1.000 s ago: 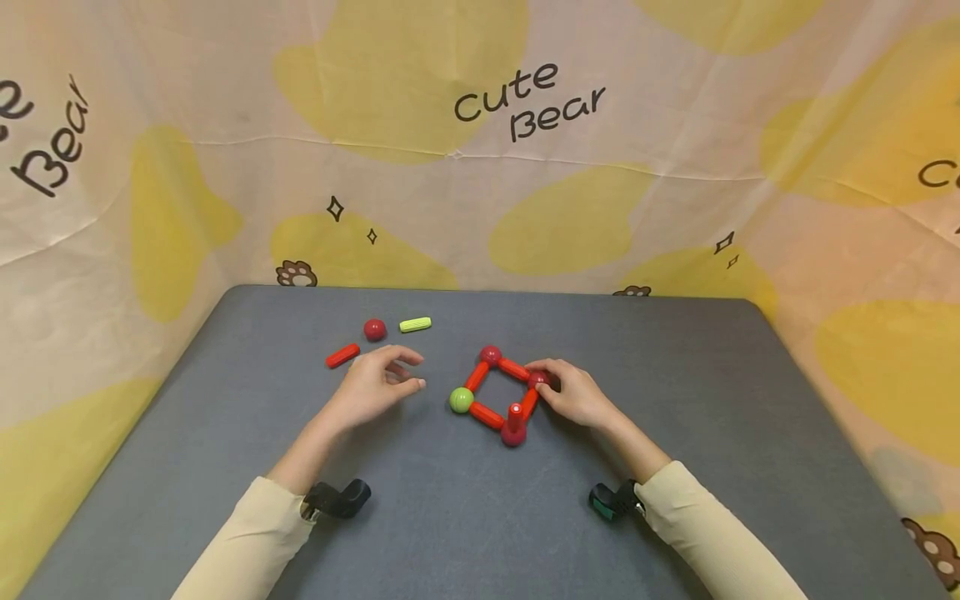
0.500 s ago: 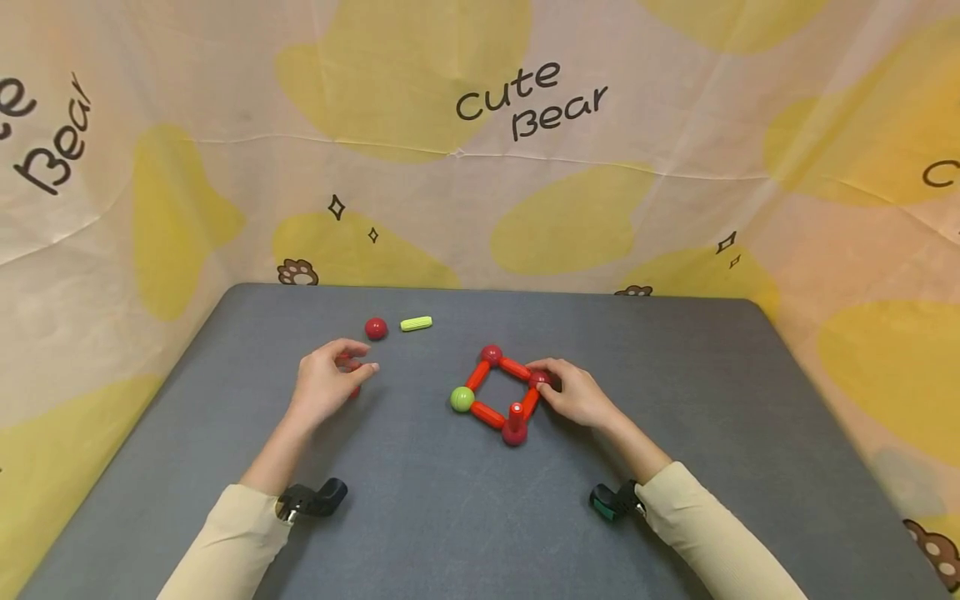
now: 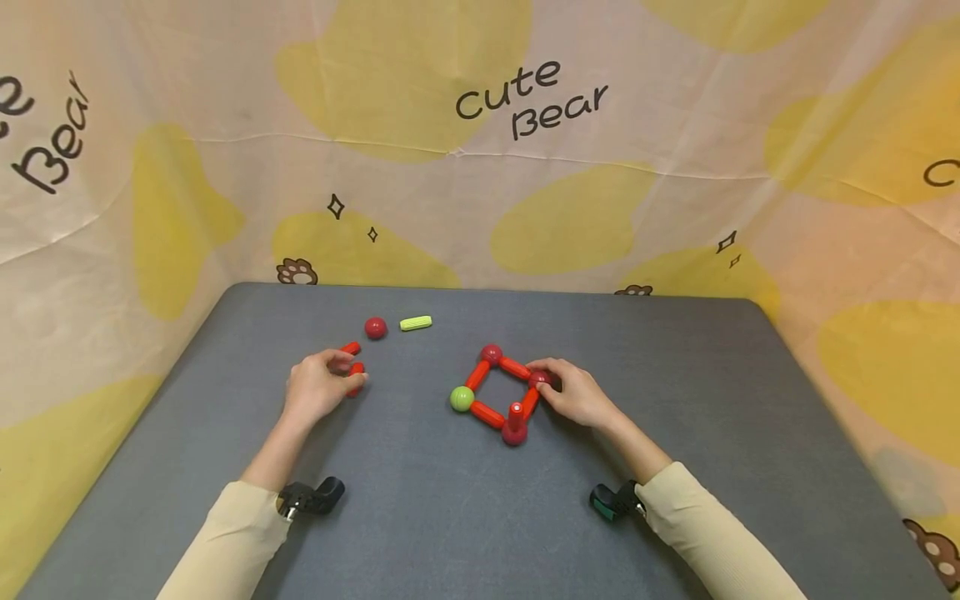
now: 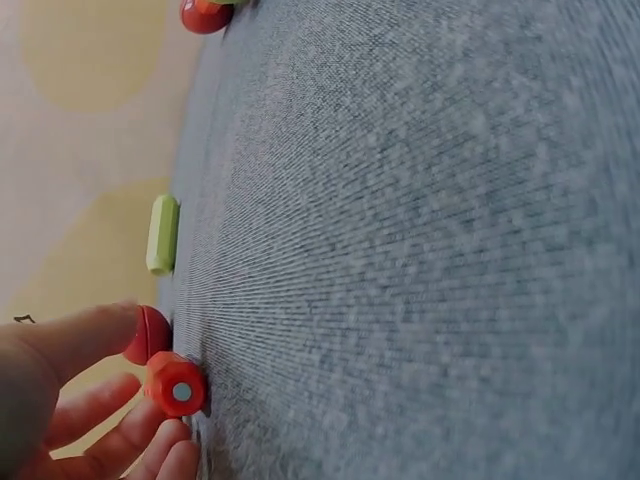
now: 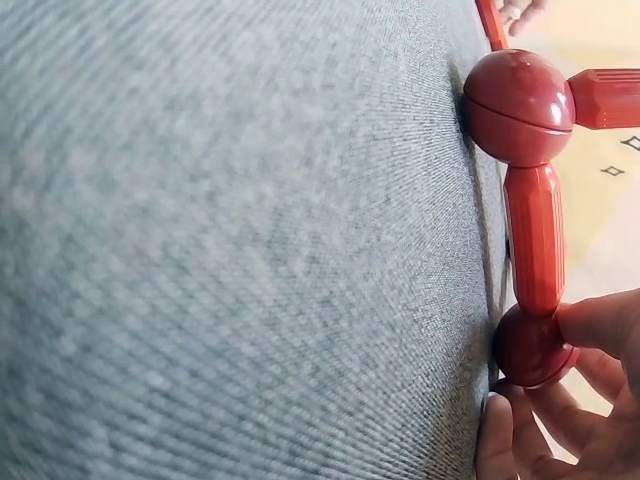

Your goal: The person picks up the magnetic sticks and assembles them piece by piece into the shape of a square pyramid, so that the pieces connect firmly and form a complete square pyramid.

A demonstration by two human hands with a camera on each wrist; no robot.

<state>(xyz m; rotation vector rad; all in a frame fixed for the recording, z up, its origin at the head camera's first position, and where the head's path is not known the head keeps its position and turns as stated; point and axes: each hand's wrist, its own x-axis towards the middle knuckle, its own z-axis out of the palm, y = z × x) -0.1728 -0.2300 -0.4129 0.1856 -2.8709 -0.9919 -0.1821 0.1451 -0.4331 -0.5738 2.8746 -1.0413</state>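
In the head view my left hand (image 3: pixel 311 387) is at the left, its thumb and fingers spread about a red rod (image 3: pixel 357 369) on the table. In the left wrist view that rod (image 4: pixel 160 380) turns its round silvery end to the camera, and the thumb tip stands apart from it. Another red rod (image 3: pixel 350 347) is partly behind the fingers. My right hand (image 3: pixel 576 396) pinches the red ball (image 5: pixel 535 345) at the right corner of a four-sided frame of red rods. The frame has a green ball (image 3: pixel 462 399) at its left corner and an upright rod (image 3: pixel 516 414) on its near red ball (image 3: pixel 513 434).
Behind the left hand lie a loose red ball (image 3: pixel 376 327) and a yellow-green rod (image 3: pixel 416 323). The frame's far corner is a red ball (image 3: pixel 491 356). The grey table (image 3: pixel 435 517) ends at a patterned cloth backdrop (image 3: pixel 420 92).
My left hand has moved left and slightly down from beside the frame, and a red rod has come into sight by its thumb. My right hand stays at the frame's right corner.
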